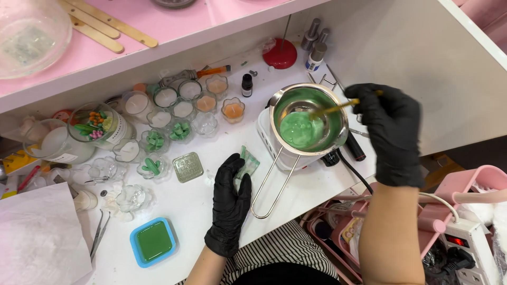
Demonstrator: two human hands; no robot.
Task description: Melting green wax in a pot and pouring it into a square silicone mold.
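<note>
1. White counter (190, 206) fills the view, with a pink shelf (174, 21) above it that carries flat wooden sticks (108, 24).
2. The right hand (391, 134), in a black glove, is closed around a thin stick (332, 109); the tip of the stick is down in the green wax (301, 130).
3. The wax lies inside a steel melting pot (309, 119) that stands on a white heater (266, 140) at the right part of the counter. Its long wire handle (272, 190) points toward the person.
4. The left hand (231, 203), also in a black glove, rests on the counter with its fingers loosely bent, touching a small green packet (248, 162) just left of the handle.
5. Many small glass cups (182, 113) with white, orange and green fillings stand to the left, and a blue square mold (153, 241) with green wax lies near the front edge.
</note>
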